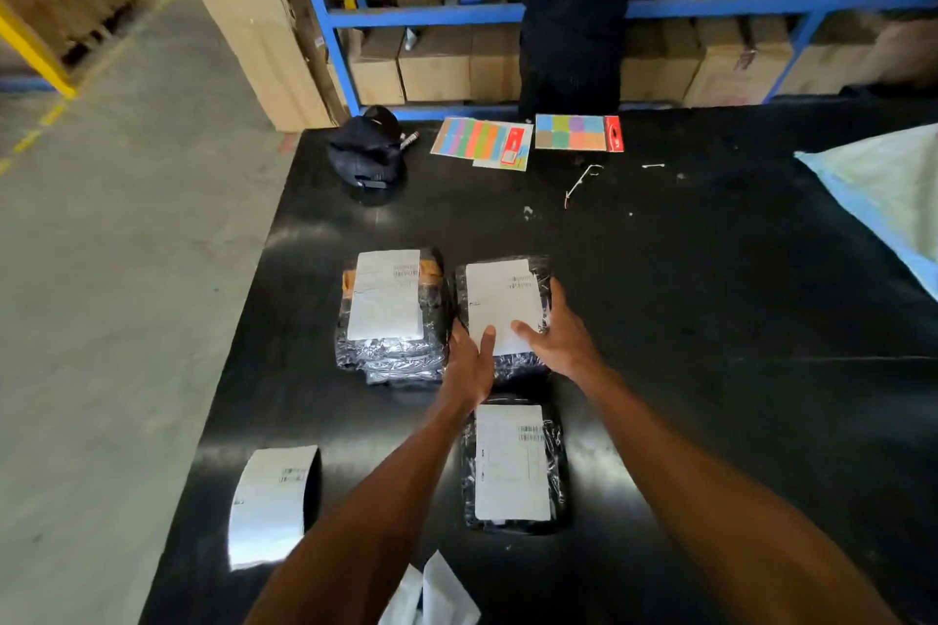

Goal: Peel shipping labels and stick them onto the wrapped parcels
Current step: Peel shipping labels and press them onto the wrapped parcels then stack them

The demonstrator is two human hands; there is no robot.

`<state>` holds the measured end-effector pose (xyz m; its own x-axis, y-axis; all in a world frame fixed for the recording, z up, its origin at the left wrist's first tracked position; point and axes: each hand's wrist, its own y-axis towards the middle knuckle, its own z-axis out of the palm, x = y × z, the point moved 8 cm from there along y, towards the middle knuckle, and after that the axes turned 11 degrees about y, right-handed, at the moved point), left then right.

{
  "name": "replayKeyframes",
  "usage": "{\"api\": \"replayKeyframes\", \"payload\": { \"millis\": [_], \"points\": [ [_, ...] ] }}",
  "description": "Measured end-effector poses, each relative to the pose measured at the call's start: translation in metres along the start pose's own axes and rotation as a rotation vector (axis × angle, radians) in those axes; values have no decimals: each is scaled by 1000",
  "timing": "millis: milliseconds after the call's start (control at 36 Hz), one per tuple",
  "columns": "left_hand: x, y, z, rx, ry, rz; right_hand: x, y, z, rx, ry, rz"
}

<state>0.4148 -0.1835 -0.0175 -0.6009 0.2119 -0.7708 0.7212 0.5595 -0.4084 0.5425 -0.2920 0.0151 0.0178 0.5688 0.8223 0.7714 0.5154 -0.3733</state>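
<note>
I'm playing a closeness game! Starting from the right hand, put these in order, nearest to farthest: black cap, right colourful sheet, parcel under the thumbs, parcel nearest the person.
1. The parcel under the thumbs: the right hand touches it.
2. The near parcel: just below, toward the person.
3. The right colourful sheet: at the far table edge.
4. The black cap: far left corner.
</note>
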Motion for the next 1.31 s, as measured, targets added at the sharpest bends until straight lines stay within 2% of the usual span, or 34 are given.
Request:
{"api": "replayKeyframes", "payload": {
  "millis": [139, 278, 417, 611, 750, 861, 972, 1028, 1194, 1306],
  "points": [
    [-12, -6, 3, 30, 55, -34, -13, 8, 13, 99, 37, 8],
    [4, 5, -7, -99, 162, -81, -20, 15, 18, 85, 43, -13],
    [-2, 8, 0, -23, 70, -8, -23, 16, 20, 105, 65, -8],
    [-10, -1, -5, 29, 111, -109, -21, 13, 21, 175, 58, 21],
    [-6, -9, -14, 81, 143, -116, -11, 9, 15, 238, -79, 41],
    [1, -26, -23, 209, 319, -58, -6, 4, 9, 111, -297, 26],
    [-1, -58, -44, 378, 470, 63, 20, -20, 3, -101, -408, -100],
    [1, -69, -66, 396, 519, 109, 38, -35, 3, -210, -414, -206],
    [31, -74, -148, 225, 615, 144, 104, -88, 37, -398, -478, -684],
    [72, -78, -202, 130, 691, 75, 129, -120, 93, -290, -490, -909]
  ]
}}
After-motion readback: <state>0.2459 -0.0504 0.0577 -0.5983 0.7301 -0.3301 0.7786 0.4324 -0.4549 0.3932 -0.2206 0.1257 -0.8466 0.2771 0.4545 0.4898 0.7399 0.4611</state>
